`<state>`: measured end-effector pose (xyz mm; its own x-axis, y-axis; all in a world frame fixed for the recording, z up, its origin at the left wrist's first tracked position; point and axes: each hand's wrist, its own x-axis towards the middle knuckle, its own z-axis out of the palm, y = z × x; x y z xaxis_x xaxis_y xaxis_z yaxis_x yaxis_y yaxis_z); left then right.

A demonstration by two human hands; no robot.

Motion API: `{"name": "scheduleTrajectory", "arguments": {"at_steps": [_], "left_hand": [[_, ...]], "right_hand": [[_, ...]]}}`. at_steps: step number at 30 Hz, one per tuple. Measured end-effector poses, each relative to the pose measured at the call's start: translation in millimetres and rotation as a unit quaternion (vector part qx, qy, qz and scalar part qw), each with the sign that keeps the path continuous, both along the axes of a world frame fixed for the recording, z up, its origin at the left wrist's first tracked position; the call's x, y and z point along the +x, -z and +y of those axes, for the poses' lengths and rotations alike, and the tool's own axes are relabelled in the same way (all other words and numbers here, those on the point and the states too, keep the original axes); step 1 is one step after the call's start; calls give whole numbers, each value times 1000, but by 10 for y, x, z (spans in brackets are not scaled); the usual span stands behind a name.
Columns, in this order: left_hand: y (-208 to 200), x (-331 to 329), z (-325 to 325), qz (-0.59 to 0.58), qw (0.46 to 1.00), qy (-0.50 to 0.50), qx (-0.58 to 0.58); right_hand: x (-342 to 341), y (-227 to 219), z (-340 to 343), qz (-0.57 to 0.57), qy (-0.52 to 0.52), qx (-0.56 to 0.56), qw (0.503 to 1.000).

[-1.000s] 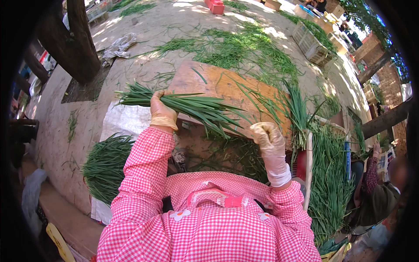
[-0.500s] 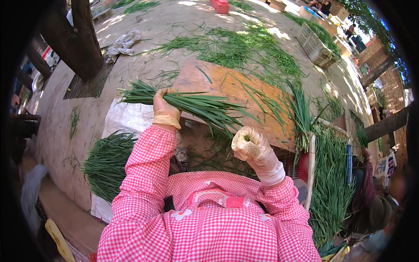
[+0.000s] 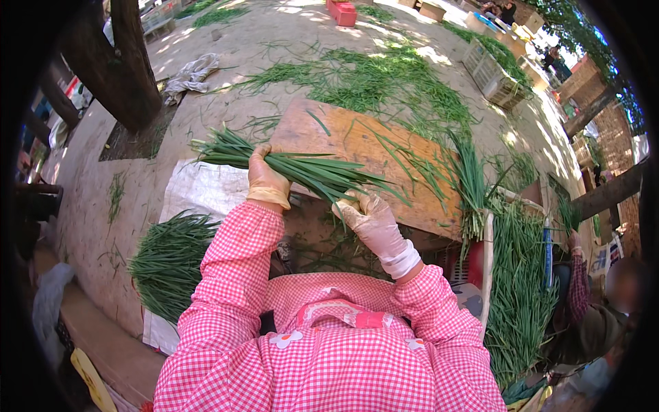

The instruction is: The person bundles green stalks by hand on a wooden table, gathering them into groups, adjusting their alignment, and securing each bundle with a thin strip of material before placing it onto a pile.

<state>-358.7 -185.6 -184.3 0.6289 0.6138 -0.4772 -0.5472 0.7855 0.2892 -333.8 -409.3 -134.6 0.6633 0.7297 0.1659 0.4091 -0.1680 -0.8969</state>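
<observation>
My left hand (image 3: pixel 266 182), in a thin pale glove, is closed around a bunch of garlic chives (image 3: pixel 312 172) above the near left edge of a wooden board (image 3: pixel 432 209). The cut ends point left and the leaf tips right. My right hand (image 3: pixel 376 223), gloved too, has its fingers pinched on the drooping leaf tips. Across the board's right end lies another bunch (image 3: pixel 472 178), with loose leaves beside it. A large pile of chives (image 3: pixel 171 257) rests on a white sheet (image 3: pixel 195 189) left of my left forearm.
At my right stands a pale-rimmed container (image 3: pixel 488 268) heaped with chives, with a person (image 3: pixel 583 323) beyond it. Loose leaves (image 3: pixel 371 79) cover the ground past the board. A tree trunk (image 3: pixel 127 82) rises at left; a crate (image 3: pixel 491 79) stands far right.
My right hand has moved left and up to the bunch, and its curled fingers now pinch the leaf tips. My left hand keeps its hold, shifted slightly right.
</observation>
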Motion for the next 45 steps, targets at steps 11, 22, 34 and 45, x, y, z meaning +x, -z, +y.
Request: {"name": "scheduleTrajectory", "arguments": {"at_steps": [11,22,34,45], "left_hand": [[34,4,60,-17,999,-16,-26],[-199,-116,29,-5,1000,-3,6],[508,-2013,1289,45,942,-333,-22],[2281,-4567,981,407,787,-441,-144]], "right_hand": [[-60,-645,-627,197,-54,-39,978],[45,-153,-65,47,21,44,998],[347,785,-706,245,81,-68,964],[-160,1532,-725,282,25,-215,935]]}}
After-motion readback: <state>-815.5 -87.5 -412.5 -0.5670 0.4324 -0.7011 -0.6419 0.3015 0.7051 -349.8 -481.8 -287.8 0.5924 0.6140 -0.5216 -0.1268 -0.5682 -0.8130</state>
